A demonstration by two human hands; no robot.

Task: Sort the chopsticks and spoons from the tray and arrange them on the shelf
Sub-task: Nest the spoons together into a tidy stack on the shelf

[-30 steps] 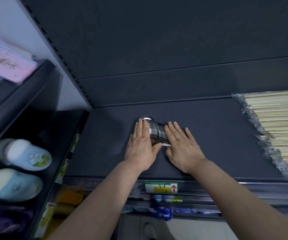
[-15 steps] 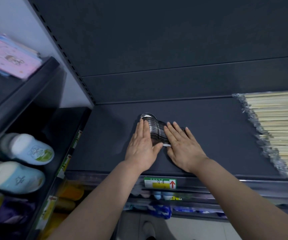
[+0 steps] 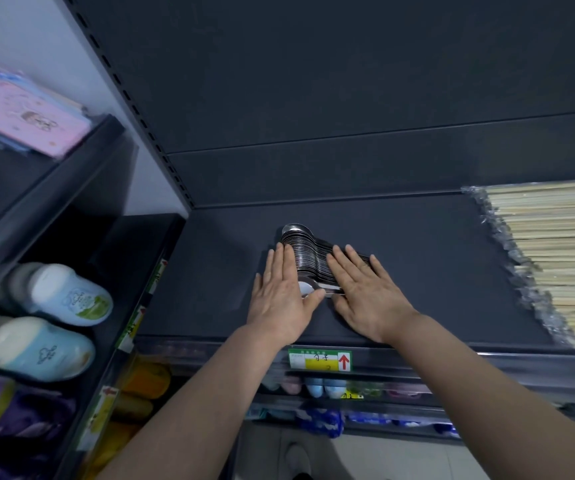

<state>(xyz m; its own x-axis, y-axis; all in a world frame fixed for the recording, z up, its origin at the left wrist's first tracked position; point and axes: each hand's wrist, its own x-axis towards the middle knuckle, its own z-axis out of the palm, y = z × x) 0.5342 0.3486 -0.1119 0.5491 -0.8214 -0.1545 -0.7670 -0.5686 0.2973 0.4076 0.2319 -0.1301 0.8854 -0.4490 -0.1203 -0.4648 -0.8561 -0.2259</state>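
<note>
While both forearms reach up from the bottom of the frame, the left hand (image 3: 281, 295) and right hand (image 3: 366, 292) lie flat, palms down, fingers straight & together, pressed against either side of a nested row of shiny metal spoons (image 3: 308, 255) at centre frame on the dark grey metal shelf (image 3: 435, 271). Neither hand grips anything; they just bracket the stack. Plastic-wrapped pale wooden chopsticks (image 3: 556, 251) lie at the right edge, well apart.

bare shelf (image 3: 428, 268) between spoons (image 3: 308, 252), chopsticks (image 3: 556, 258)
</note>
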